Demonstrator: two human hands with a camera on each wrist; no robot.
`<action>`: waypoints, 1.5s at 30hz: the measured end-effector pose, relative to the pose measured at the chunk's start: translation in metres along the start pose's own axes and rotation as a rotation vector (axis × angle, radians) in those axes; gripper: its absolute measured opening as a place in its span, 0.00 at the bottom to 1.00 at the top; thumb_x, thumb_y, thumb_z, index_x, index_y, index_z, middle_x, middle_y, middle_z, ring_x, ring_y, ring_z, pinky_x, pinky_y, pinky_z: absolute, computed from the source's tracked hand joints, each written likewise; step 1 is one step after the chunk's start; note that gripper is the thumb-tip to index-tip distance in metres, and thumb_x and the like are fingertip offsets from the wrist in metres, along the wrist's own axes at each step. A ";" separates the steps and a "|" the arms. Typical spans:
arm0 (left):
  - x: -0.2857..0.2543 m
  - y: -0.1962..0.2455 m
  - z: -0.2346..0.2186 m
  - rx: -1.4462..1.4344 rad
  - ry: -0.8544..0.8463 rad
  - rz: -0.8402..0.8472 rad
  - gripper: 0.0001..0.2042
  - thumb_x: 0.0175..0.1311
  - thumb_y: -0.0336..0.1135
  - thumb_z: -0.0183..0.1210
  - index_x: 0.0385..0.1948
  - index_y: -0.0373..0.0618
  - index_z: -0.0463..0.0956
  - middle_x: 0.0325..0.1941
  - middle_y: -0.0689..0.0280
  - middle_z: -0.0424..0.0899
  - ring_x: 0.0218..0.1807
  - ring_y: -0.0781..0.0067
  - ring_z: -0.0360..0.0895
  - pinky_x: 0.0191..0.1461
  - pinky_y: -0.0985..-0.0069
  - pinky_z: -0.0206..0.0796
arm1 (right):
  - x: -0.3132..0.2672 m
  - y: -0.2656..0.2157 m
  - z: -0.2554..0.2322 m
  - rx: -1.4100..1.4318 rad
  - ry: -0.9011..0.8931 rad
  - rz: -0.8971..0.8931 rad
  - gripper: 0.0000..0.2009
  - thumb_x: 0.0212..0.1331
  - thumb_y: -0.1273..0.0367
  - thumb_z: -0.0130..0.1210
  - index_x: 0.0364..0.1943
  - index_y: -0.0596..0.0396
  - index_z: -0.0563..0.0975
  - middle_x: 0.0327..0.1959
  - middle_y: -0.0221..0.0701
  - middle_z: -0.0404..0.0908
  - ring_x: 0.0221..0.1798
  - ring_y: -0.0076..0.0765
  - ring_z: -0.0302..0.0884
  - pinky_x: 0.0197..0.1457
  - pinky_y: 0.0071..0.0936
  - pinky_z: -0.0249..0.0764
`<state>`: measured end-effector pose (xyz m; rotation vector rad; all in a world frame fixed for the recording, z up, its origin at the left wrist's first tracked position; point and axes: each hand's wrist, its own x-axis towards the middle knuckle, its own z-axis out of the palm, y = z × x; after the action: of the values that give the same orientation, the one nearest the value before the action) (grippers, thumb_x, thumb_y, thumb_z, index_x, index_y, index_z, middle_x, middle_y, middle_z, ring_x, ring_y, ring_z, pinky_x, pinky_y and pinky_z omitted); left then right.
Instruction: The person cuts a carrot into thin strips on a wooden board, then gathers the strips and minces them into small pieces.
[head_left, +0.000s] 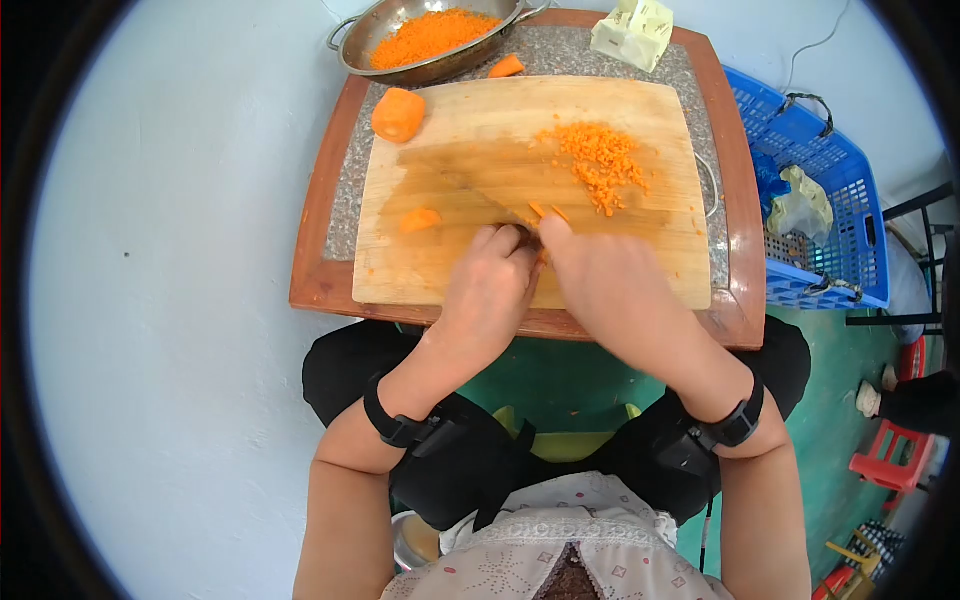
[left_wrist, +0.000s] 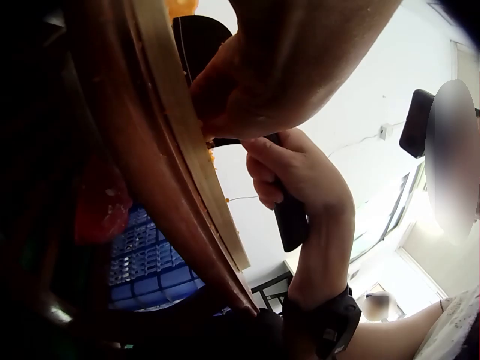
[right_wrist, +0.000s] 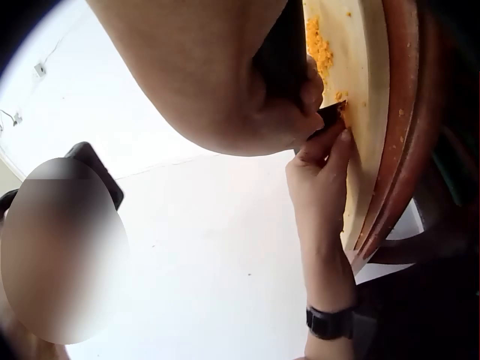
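Observation:
My right hand (head_left: 610, 270) grips a knife by its black handle (left_wrist: 291, 225), low over the wooden cutting board (head_left: 480, 115). The dark blade (head_left: 495, 203) points away to the left across the board. Close against it, my left hand (head_left: 490, 275) has its fingers curled down on a piece of carrot, mostly hidden under them. A bit of orange shows at those fingertips in the right wrist view. Thin carrot sticks (head_left: 548, 212) lie just beyond the blade. Diced carrot (head_left: 603, 165) is heaped at the board's right, and a flat carrot slice (head_left: 419, 220) lies at the left.
A thick carrot chunk (head_left: 398, 115) sits at the board's far left corner. Behind the board stand a metal pan (head_left: 345, 55) of chopped carrot, a small carrot end (head_left: 507, 66) and a pale crumpled carton (head_left: 633, 35). A blue basket (head_left: 830, 155) is right of the table.

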<state>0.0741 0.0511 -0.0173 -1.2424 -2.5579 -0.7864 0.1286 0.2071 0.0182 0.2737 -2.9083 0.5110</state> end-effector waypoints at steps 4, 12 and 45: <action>-0.001 0.002 0.002 -0.005 0.026 -0.007 0.09 0.51 0.22 0.64 0.35 0.34 0.82 0.37 0.55 0.80 0.41 0.52 0.76 0.46 0.64 0.72 | -0.002 0.012 -0.006 0.124 -0.029 0.108 0.06 0.58 0.72 0.53 0.35 0.58 0.69 0.21 0.44 0.80 0.23 0.49 0.80 0.24 0.41 0.74; -0.002 -0.002 0.004 0.035 0.024 0.031 0.09 0.49 0.21 0.63 0.34 0.33 0.82 0.36 0.55 0.80 0.42 0.53 0.76 0.46 0.65 0.72 | -0.043 -0.007 -0.020 -0.047 -0.112 0.059 0.05 0.57 0.75 0.51 0.34 0.56 0.67 0.16 0.39 0.76 0.20 0.48 0.78 0.23 0.39 0.73; -0.011 0.003 0.004 0.053 -0.010 0.081 0.12 0.45 0.20 0.55 0.34 0.29 0.78 0.42 0.53 0.78 0.48 0.53 0.74 0.48 0.66 0.74 | -0.048 -0.001 -0.028 -0.074 -0.176 -0.002 0.06 0.54 0.76 0.51 0.33 0.56 0.66 0.15 0.39 0.74 0.19 0.46 0.77 0.21 0.39 0.70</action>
<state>0.0840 0.0474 -0.0241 -1.3272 -2.5019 -0.6936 0.1795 0.2235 0.0348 0.3265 -3.0889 0.3962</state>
